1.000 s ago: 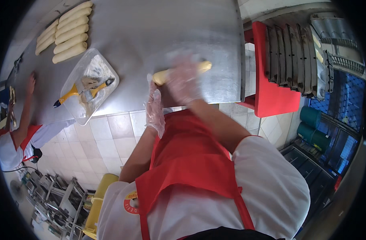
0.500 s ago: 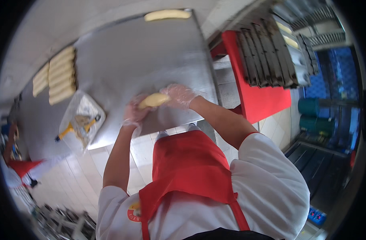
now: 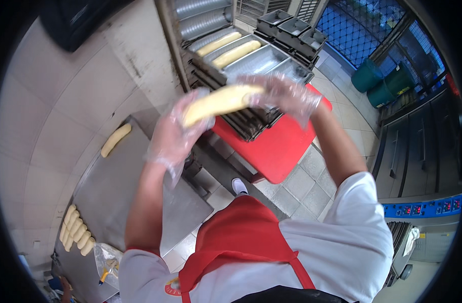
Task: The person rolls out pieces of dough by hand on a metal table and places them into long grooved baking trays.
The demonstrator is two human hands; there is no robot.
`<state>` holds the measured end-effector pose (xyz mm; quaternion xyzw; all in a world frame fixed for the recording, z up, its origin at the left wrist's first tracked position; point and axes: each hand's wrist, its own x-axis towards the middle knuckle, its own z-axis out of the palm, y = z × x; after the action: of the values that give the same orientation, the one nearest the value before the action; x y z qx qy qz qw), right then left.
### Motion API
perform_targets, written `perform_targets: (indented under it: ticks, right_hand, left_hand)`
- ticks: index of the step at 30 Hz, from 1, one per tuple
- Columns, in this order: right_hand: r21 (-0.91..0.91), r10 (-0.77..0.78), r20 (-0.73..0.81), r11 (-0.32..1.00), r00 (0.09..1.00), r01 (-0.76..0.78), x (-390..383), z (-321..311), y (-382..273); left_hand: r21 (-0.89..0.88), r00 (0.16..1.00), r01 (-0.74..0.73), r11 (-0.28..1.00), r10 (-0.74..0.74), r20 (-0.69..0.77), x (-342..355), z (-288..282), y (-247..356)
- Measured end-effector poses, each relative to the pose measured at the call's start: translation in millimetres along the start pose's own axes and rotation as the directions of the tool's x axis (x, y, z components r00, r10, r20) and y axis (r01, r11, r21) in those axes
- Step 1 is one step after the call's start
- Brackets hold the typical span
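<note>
A long pale dough roll (image 3: 221, 105) is held level in both my hands, which wear loose clear plastic gloves. My left hand (image 3: 173, 134) grips its left end; my right hand (image 3: 289, 98) grips its right end. Just beneath and beyond them, metal loaf pans (image 3: 279, 68) are stacked on a red platform (image 3: 271, 156). In the top pan set, two compartments hold dough rolls (image 3: 236, 53), and others beside them show bare metal.
The steel table (image 3: 125, 197) at left holds several dough rolls (image 3: 77, 230), a lone roll (image 3: 115, 140) and a plastic container (image 3: 105, 260) with brushes. Oven doors (image 3: 407, 151) line the right, near green drums (image 3: 367, 76). A co-worker's arm (image 3: 64, 288) shows lower left.
I have turned toward the pans at the right. Both hands have lifted the dough roll from the steel table and moved it up over the stacked pans.
</note>
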<state>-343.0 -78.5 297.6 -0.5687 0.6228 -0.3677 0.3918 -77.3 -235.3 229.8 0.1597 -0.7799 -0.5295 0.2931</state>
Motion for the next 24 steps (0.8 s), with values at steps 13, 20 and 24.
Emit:
perform_targets:
  ticks: [13,20,24]
  right_hand:
    - [-0.815,-0.022,0.076,0.574,0.997,0.074,117,-214,153]
    - [-0.735,-0.026,0.084,0.673,0.996,0.079,127,-187,151]
    - [-0.628,-0.187,0.06,0.756,0.98,0.183,106,-184,136]
  left_hand:
    - [0.914,0.949,-0.099,0.394,-0.238,0.205,213,134,-10]
    - [0.9,0.966,-0.083,0.427,-0.187,0.178,208,133,-12]
    - [0.87,0.987,-0.104,0.482,-0.055,0.148,205,137,8]
